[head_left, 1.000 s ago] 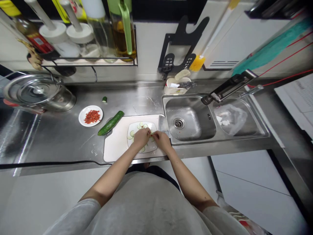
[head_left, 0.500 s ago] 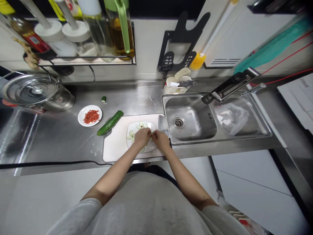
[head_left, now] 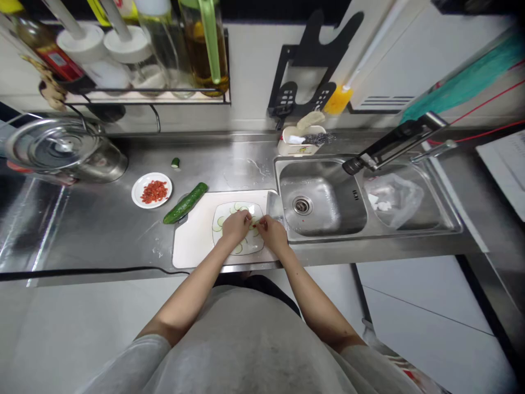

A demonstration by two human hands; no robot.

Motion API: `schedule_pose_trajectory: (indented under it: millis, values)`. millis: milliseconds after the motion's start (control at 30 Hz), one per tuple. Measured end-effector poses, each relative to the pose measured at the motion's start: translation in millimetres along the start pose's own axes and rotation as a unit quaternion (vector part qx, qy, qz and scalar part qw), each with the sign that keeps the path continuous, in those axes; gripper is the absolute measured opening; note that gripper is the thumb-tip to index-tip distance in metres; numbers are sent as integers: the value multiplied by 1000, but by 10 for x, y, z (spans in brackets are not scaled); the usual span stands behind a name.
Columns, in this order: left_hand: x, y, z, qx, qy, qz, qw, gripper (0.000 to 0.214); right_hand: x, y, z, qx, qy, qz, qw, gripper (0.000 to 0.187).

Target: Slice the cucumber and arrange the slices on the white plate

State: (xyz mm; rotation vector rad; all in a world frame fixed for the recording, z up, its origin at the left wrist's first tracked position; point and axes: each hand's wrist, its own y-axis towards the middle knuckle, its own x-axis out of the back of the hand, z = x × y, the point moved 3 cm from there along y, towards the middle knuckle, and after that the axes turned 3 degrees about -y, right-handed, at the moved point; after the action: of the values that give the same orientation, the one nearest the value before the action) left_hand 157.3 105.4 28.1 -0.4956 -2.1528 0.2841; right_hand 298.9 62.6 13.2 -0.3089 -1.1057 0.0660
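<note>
Both hands are over a white squarish plate (head_left: 252, 247) that lies on a pale cutting board (head_left: 192, 246). Thin cucumber slices (head_left: 220, 221) are arranged on the plate. My left hand (head_left: 237, 225) is closed in a pinch over the plate's middle; what its fingertips hold, if anything, is hidden. My right hand (head_left: 274, 234) pinches at the plate's right side, with a small red piece (head_left: 254, 225) at its fingertips. A broad knife blade (head_left: 274, 206) lies at the board's right edge. A cut cucumber (head_left: 186, 203) rests against the board's upper left corner.
A small white plate (head_left: 136, 192) of red pieces stands left of the cucumber, with a cucumber end (head_left: 175, 162) behind it. A lidded steel pot (head_left: 98, 164) is at far left. The sink (head_left: 324, 191) and tap (head_left: 394, 142) are right; bottles line a wall rack (head_left: 147, 98).
My hands have moved slightly apart over the plate. A red piece now shows at my right fingertips. The camera view has shifted a little.
</note>
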Motion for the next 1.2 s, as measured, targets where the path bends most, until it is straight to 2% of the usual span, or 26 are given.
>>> schedule_pose_trajectory:
  millis: [167,267,400,567,700,933,1200]
  values:
    - [93,-86,35,8,-14,-16,1000,12,-49,20,35,-6,-19,12,1000,14]
    - [185,-184,146,8,-49,-38,998,14,-53,34,37,-15,-19,12,1000,13]
    - [362,-314,458,16,-129,-81,988,19,-4,31,12,-21,31,-2,999,15]
    - [659,-415,948,30,-191,-171,966,24,126,-26,-80,-29,97,-77,992,24]
    - [924,-473,1282,40,-216,-226,949,26,184,-65,-108,-19,122,-101,987,32]
    - [1368,-509,1679,123,-137,-299,936,23,208,-124,-39,-19,153,-124,980,43]
    - [1582,-407,1864,156,-71,-289,942,22,397,-322,41,-13,165,-160,973,44]
